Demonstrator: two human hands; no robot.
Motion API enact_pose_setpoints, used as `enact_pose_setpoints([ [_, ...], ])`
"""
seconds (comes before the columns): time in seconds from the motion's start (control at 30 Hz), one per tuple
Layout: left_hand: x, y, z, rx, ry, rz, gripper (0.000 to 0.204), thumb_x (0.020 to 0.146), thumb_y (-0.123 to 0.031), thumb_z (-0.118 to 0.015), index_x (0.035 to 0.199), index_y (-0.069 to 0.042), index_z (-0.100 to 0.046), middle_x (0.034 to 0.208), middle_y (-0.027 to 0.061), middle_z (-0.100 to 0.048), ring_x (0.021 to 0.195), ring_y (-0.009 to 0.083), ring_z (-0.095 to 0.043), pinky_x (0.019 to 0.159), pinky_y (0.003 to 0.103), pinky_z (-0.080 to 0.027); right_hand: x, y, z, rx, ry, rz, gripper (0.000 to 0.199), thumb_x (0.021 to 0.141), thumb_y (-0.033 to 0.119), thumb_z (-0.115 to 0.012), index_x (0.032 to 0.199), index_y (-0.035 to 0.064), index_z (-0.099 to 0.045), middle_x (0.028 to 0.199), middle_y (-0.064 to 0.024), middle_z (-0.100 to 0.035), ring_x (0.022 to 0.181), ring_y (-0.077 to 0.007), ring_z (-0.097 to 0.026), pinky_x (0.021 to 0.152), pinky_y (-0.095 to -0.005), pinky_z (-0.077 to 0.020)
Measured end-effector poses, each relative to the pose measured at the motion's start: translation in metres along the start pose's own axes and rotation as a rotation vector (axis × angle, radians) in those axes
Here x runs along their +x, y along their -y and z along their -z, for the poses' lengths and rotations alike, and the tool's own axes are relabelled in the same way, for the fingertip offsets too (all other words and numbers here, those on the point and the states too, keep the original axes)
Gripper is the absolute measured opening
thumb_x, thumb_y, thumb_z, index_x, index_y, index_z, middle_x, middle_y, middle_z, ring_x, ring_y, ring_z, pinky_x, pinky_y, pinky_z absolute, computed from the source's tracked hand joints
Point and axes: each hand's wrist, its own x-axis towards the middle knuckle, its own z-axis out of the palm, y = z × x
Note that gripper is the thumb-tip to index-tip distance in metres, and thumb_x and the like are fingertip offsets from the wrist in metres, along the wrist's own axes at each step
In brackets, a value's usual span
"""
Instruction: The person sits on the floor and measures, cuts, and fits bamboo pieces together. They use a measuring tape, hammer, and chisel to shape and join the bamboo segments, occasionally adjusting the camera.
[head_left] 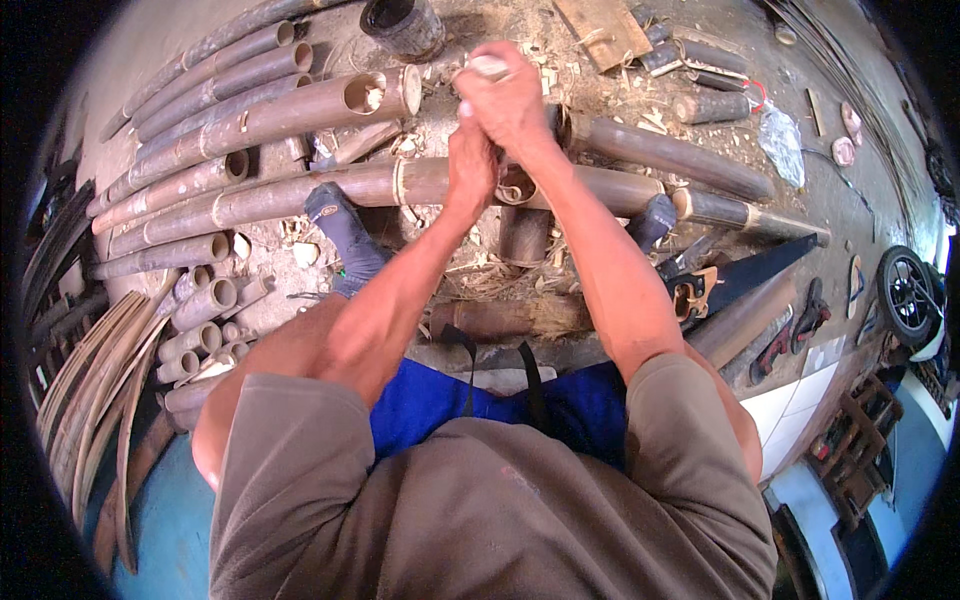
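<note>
Both hands are closed, one above the other, over a brown bamboo pole (280, 200) lying crosswise before me. My right hand (508, 98) wraps round a tool handle whose pale end (488, 67) shows at the top of the fist. Just below it, my left hand (472, 162) is closed close to the pole; what its fingers grip is hidden. Beside the left hand, a hole (516, 187) is cut in the pole, with a ragged rim. My feet in dark socks (335, 212) press against the pole on both sides.
Several bamboo poles (270, 112) lie at the left, above short cut tubes (205, 305) and split strips (90, 370). A handsaw (755, 275) rests at the right. A dark pot (403, 30), a wooden board (603, 32) and a clear plastic bag (781, 146) lie farther off. Shavings litter the floor.
</note>
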Motion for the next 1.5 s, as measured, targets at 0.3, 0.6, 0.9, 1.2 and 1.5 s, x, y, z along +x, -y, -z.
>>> enact_pose_setpoints([
  [0.3,-0.037,0.021,-0.010,0.030,-0.307,-0.137,0.059,0.112,-0.048,-0.030,0.096,-0.001,-0.061,0.080,0.0040,-0.063,0.079,0.0157,-0.060,0.072,0.033,-0.048,-0.034,-0.015,-0.046,-0.375,0.739,0.090,0.029,0.077,0.011,-0.075,0.105,0.0113,-0.069,0.090,-0.0071,-0.073,0.083,-0.0217,-0.070,0.074,-0.0343,-0.0554],
  [0.6,0.024,-0.056,-0.014,-0.064,0.276,0.218,0.078,0.107,-0.066,-0.018,0.090,-0.003,-0.061,0.074,0.0101,-0.064,0.056,0.0212,-0.065,0.057,0.036,-0.056,0.059,-0.005,0.029,0.199,0.336,-0.173,0.021,0.084,0.014,-0.077,0.101,0.0077,-0.067,0.083,-0.0010,-0.064,0.071,-0.0109,-0.061,0.065,-0.0263,-0.0539],
  [0.9,0.026,-0.004,-0.020,-0.471,0.106,0.361,0.078,0.098,-0.080,-0.023,0.100,-0.008,-0.054,0.074,0.0053,-0.059,0.063,0.0195,-0.062,0.062,0.033,-0.053,0.091,-0.050,-0.006,-0.150,0.664,-0.291,0.027,0.084,0.022,-0.078,0.104,0.0071,-0.069,0.088,-0.0007,-0.063,0.076,-0.0115,-0.058,0.072,-0.0292,-0.0505],
  [1.2,0.032,-0.016,-0.030,-0.145,0.525,0.353,0.084,0.097,-0.081,-0.031,0.086,-0.003,-0.061,0.064,0.0074,-0.059,0.052,0.0174,-0.061,0.049,0.032,-0.049,0.050,-0.036,0.068,0.258,0.130,-0.364,0.030,0.085,0.012,-0.076,0.112,0.0042,-0.064,0.085,-0.0060,-0.064,0.073,-0.0135,-0.061,0.065,-0.0285,-0.0510],
  [1.5,0.022,-0.023,-0.045,0.248,1.087,0.217,0.094,0.095,-0.084,-0.030,0.107,0.003,-0.064,0.066,0.0084,-0.059,0.052,0.0174,-0.059,0.051,0.035,-0.048,-0.036,-0.041,0.115,0.516,-0.414,-0.068,0.039,0.088,0.009,-0.071,0.122,0.0026,-0.053,0.096,-0.0088,-0.060,0.072,-0.0178,-0.061,0.060,-0.0336,-0.0539],
])
